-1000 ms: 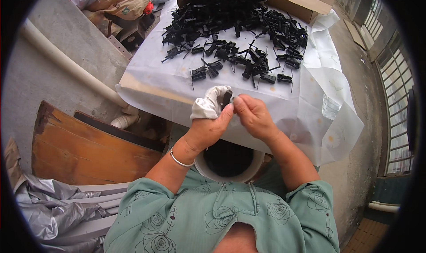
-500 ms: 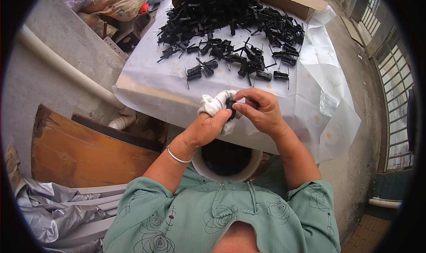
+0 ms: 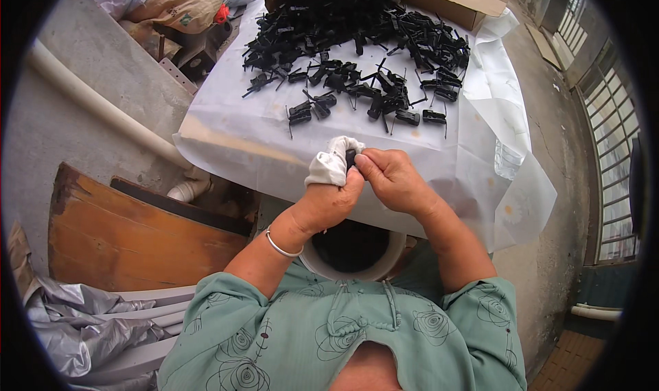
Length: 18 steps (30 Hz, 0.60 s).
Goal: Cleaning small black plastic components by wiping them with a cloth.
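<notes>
A small black plastic part (image 3: 351, 158) is held between my two hands, just over the table's near edge. My left hand (image 3: 332, 200), its fingers covered by a white cloth or partial glove (image 3: 327, 167), is closed around the part with the thumb on top. The thumb and fingers of my right hand (image 3: 398, 180) pinch at the part's right side, and they hide much of it. Beyond my hands, a big heap of black plastic clip-like pieces (image 3: 329, 41) with thin stems covers the far part of the table; several lie loose toward me.
A white plastic sheet (image 3: 240, 134) covers the table, hanging over its edge. Below my hands stands a white bucket (image 3: 397, 255) with dark contents. A cardboard box (image 3: 446, 3) is at the back. To the left are a wooden board (image 3: 130, 233) and a pale pipe (image 3: 103, 106).
My right hand has turned and drawn in closer, its fingers now curled tight against the part. My left hand has rotated slightly, with the cloth tilting upward around the part.
</notes>
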### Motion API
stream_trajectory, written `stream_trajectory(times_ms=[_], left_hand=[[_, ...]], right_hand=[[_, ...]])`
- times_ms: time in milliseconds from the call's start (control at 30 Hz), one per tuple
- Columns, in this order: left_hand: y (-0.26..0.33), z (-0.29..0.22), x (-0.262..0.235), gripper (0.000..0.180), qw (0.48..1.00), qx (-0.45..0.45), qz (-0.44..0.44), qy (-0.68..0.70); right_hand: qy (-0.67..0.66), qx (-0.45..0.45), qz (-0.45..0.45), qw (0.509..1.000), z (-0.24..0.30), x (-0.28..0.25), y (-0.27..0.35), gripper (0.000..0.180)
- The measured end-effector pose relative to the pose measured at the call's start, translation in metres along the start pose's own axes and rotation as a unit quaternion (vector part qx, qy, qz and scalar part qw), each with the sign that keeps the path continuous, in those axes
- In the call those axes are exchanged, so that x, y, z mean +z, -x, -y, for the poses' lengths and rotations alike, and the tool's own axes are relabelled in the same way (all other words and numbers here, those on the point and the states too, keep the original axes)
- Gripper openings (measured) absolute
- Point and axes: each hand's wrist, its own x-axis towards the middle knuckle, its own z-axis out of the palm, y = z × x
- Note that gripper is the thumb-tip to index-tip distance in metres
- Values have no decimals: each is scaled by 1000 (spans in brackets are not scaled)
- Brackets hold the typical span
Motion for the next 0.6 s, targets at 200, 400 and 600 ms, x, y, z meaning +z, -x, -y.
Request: stream_trajectory(times_ms=[200, 400, 600], left_hand=[[9, -13, -7, 27, 997, 11, 15, -79], [8, -23, -35, 31, 922, 51, 221, -315], [5, 1, -29, 24, 987, -65, 108, -102]], right_hand=[[-124, 36, 70, 989, -9, 4, 0, 24], [287, 18, -226, 931, -35, -45, -15, 18], [400, 70, -62, 912, -34, -35, -18, 28]])
